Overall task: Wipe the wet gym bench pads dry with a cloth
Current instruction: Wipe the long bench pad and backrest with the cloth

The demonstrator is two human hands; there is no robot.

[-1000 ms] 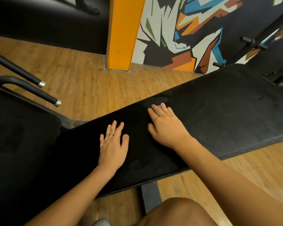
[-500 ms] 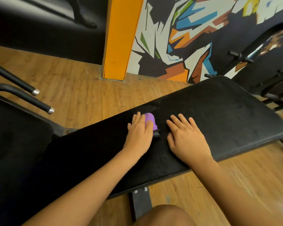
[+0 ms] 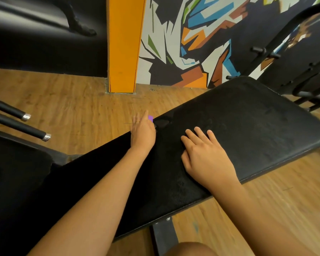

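A long black bench pad (image 3: pixel 248 126) runs across the view from lower left to upper right, its surface mottled. My left hand (image 3: pixel 142 132) lies at the pad's far edge with its fingers stretched forward over a small purple item (image 3: pixel 150 118). Only a corner of that item shows past my fingertips, and a dark patch sits just to its right. My right hand (image 3: pixel 205 156) rests flat on the middle of the pad, fingers spread and holding nothing.
A second black pad (image 3: pixel 17 172) sits at the left, with two black chrome-capped bars (image 3: pixel 35 133) above it. An orange pillar (image 3: pixel 124 52) and a painted wall stand behind. A black equipment frame (image 3: pixel 303 85) stands at the right. The bench's post (image 3: pixel 163 237) meets the wooden floor near my knee.
My left hand has slid the purple item from the middle of the pad out to its far edge. My right hand stayed flat on the pad, and the view shifted slightly.
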